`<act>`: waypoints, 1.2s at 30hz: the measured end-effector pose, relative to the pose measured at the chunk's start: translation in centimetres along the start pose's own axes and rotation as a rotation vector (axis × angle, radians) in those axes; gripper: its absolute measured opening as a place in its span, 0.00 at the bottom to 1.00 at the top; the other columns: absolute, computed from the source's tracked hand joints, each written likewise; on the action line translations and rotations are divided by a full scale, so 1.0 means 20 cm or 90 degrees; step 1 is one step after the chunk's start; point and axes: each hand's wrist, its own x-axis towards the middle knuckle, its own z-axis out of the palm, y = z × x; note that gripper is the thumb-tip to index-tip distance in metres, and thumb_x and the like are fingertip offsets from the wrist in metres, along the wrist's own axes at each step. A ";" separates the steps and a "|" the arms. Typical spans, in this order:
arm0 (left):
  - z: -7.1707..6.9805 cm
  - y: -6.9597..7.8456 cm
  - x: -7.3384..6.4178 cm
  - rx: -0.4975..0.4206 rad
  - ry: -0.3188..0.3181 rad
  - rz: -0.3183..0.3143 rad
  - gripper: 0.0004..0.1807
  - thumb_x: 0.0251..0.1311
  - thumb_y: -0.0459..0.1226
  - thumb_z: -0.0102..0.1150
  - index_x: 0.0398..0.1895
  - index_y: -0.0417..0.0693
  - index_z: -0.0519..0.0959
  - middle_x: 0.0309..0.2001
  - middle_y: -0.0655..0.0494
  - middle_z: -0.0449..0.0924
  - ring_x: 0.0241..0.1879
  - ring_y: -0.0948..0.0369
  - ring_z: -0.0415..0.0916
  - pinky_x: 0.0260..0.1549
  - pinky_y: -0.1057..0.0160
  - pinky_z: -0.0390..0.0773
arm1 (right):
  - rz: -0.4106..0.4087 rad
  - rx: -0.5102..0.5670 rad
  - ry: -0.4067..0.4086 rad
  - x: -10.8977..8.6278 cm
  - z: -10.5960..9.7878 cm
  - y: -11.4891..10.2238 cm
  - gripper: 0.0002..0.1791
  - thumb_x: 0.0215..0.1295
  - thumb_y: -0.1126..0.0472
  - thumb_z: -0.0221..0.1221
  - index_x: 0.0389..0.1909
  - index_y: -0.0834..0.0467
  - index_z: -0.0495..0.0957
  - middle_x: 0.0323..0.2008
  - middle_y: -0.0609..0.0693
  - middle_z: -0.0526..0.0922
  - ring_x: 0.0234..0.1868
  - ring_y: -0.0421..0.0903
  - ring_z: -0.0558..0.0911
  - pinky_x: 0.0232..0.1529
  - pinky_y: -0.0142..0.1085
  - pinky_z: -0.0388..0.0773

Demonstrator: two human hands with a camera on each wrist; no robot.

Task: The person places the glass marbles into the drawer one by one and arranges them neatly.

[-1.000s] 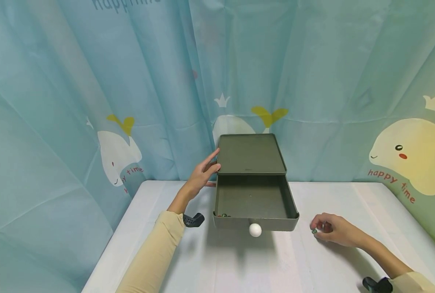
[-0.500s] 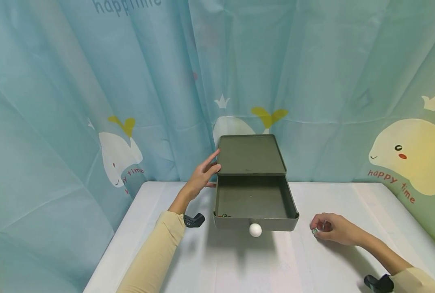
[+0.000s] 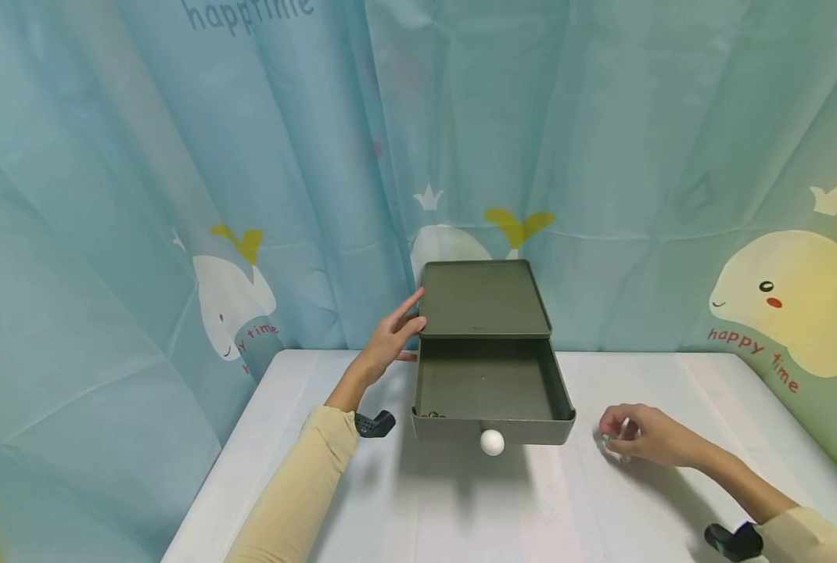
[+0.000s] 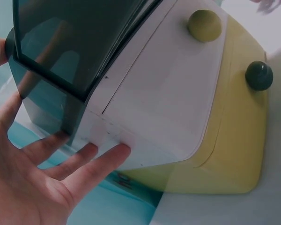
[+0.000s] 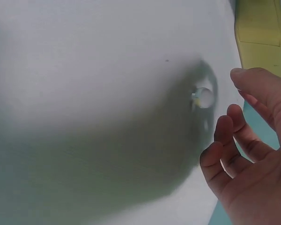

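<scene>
My left hand [image 3: 383, 346] rests against the left side of a stacked drawer unit, fingers spread along the side in the left wrist view. Its top dark green drawer [image 3: 492, 432] is pulled out, with a white knob [image 3: 492, 442] on the front. Small colored marbles [image 3: 432, 415] lie in the drawer's front left corner. My right hand [image 3: 647, 435] hovers low over the table at the right, fingers loosely bent. In the right wrist view, a clear glass marble [image 5: 205, 97] lies on the table beyond the fingertips, apart from the thumb [image 5: 253, 83].
Below the green drawer sit a white drawer [image 4: 164, 84] with a yellow knob [image 4: 204, 26] and a yellow drawer [image 4: 239, 140] with a dark green knob [image 4: 259, 75]. A patterned blue curtain [image 3: 306, 156] hangs behind the white table [image 3: 348, 500].
My right hand has risen slightly, and clear marbles now show more around its fingers. The left hand and the pulled-out drawer have stayed in place.
</scene>
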 end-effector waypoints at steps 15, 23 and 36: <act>0.00 -0.01 0.00 0.008 -0.010 0.010 0.34 0.74 0.52 0.53 0.80 0.79 0.57 0.80 0.52 0.55 0.75 0.49 0.61 0.53 0.38 0.79 | -0.065 -0.057 0.057 0.06 -0.15 -0.08 0.10 0.63 0.66 0.70 0.39 0.51 0.79 0.34 0.40 0.80 0.32 0.34 0.76 0.27 0.32 0.75; 0.00 -0.01 -0.01 0.009 -0.017 0.016 0.33 0.75 0.52 0.52 0.80 0.78 0.56 0.80 0.52 0.54 0.74 0.47 0.62 0.53 0.38 0.79 | -0.042 -0.063 0.091 0.11 -0.24 -0.17 0.10 0.64 0.64 0.70 0.40 0.48 0.80 0.33 0.38 0.80 0.32 0.36 0.77 0.28 0.32 0.76; 0.00 -0.01 -0.01 0.008 -0.008 0.015 0.33 0.75 0.52 0.53 0.80 0.78 0.57 0.80 0.53 0.55 0.74 0.47 0.62 0.53 0.38 0.79 | -0.004 -0.037 0.143 0.19 -0.39 -0.34 0.08 0.66 0.64 0.69 0.41 0.49 0.82 0.31 0.44 0.81 0.33 0.41 0.78 0.29 0.33 0.75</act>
